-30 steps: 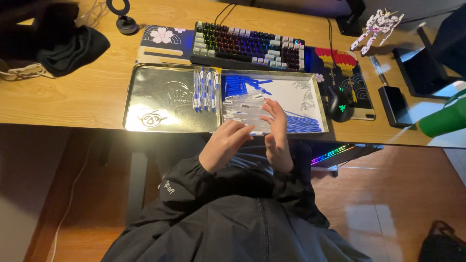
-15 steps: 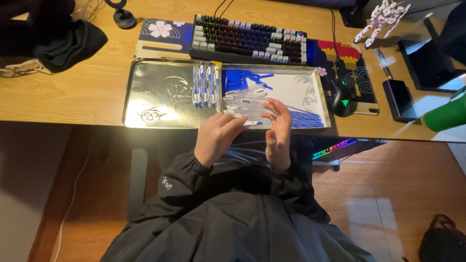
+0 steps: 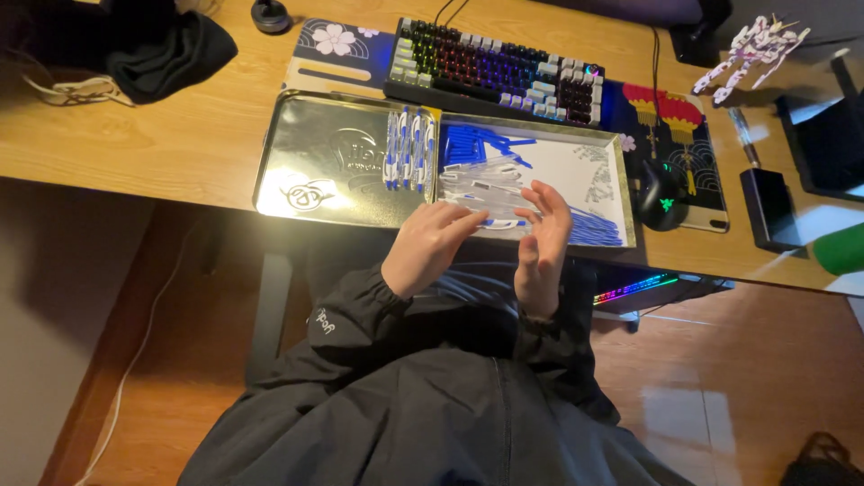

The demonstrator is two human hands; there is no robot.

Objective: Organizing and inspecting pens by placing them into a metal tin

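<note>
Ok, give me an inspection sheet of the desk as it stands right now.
Surface: wooden desk, person seated at its front edge.
Job's things: open metal tin, lid on the left, tray on the right holding loose blue pen parts; row of assembled pens at the hinge.
Clutter: keyboard, mouse, black cloth, white model figure, dark box.
Hands: left hand and right hand close together over the tray's front edge; what they hold cannot be told.
Cables: keyboard cable and mouse cable run off the back.
Surroundings: wooden floor, white cord beside the desk's left end.
</note>
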